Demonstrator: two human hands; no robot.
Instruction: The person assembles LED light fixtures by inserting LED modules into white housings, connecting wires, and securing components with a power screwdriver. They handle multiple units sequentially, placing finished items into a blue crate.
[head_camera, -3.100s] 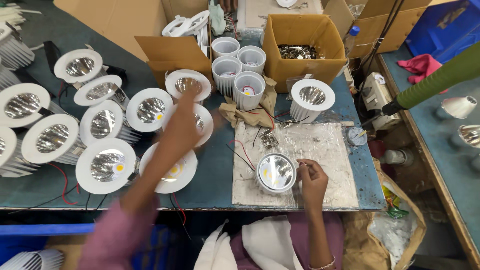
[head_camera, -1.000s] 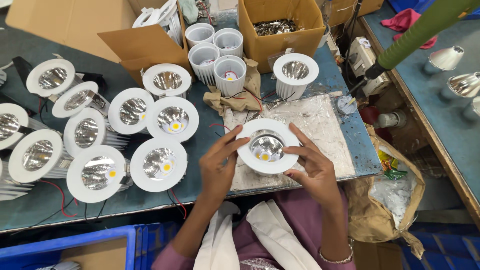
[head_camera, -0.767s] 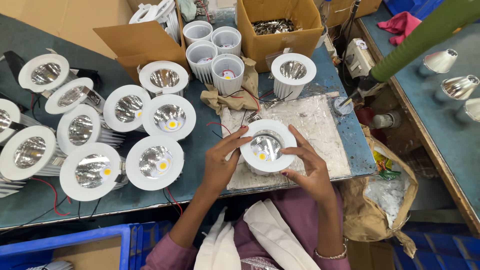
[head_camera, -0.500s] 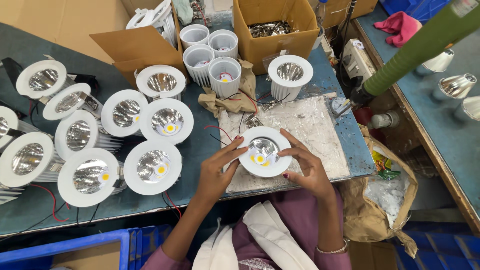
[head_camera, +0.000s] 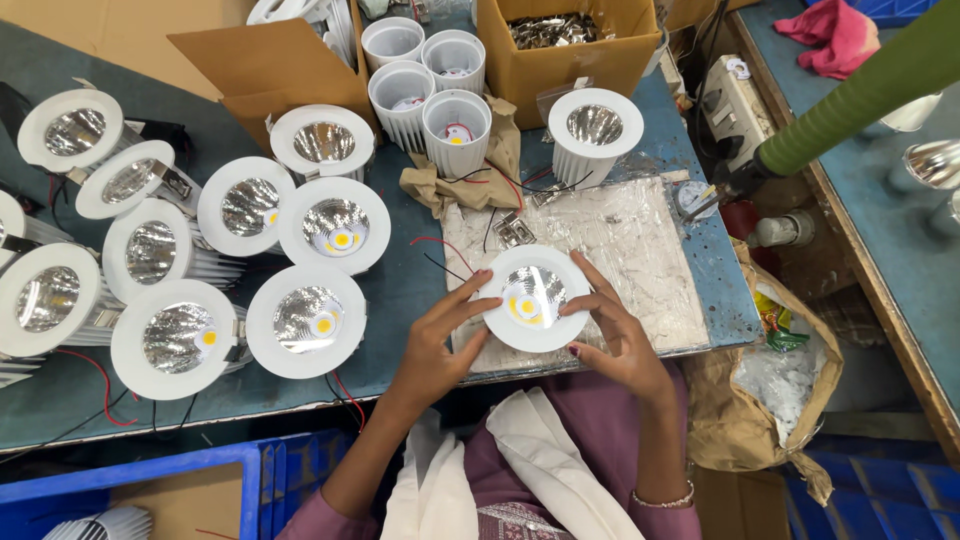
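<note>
round white downlight (head_camera: 533, 298) pinched at its stiff rim by left hand (head_camera: 437, 342) and right hand (head_camera: 617, 338); reflector judged fragile.

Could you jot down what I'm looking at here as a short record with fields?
Setting: blue-grey workbench, seen from above
Left hand: fingers on the left rim of a round white downlight
Right hand: fingers on its right rim
Downlight: reflector facing up, over a clear plastic sheet
Beside it: a group of finished downlights, also face up
Behind: white finned housings and a cardboard box of metal clips
Other person: green sleeve, upper right
</note>
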